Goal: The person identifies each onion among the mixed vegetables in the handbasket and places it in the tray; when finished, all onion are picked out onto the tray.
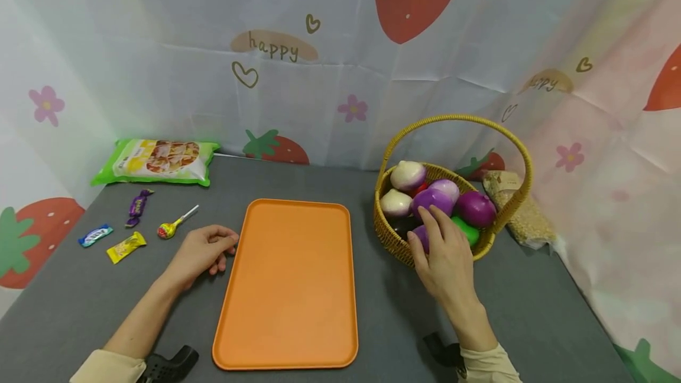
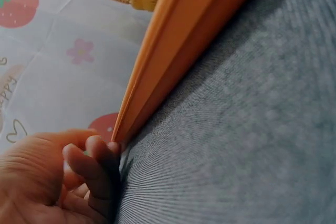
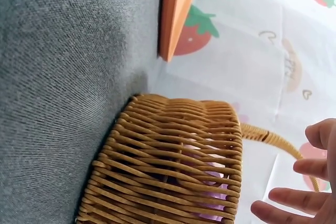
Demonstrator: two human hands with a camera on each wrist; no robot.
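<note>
On the table's left, my left hand [image 1: 204, 253] rests beside the orange tray [image 1: 287, 285], fingers loosely curled. Its fingertips are at the edge of the tray [image 2: 173, 40] in the left wrist view; a firm hold does not show. My right hand [image 1: 447, 262] reaches over the front of the yellow woven basket [image 1: 396, 247], fingers spread above a light-purple round vegetable [image 1: 432, 201]. Whether the fingertips touch it cannot be told. Also in the basket are white-and-purple bulbs [image 1: 408, 175], a dark purple onion [image 1: 476, 209], and something green [image 1: 466, 230], partly hidden by the hand.
Left of the tray lie a lollipop [image 1: 167, 230], a purple candy [image 1: 138, 208], a blue candy [image 1: 96, 235] and a yellow candy [image 1: 126, 247]. Behind them is a green-and-white food packet [image 1: 159, 161]. A clear bag of grains [image 1: 524, 214] leans behind the basket's arched handle [image 1: 457, 117].
</note>
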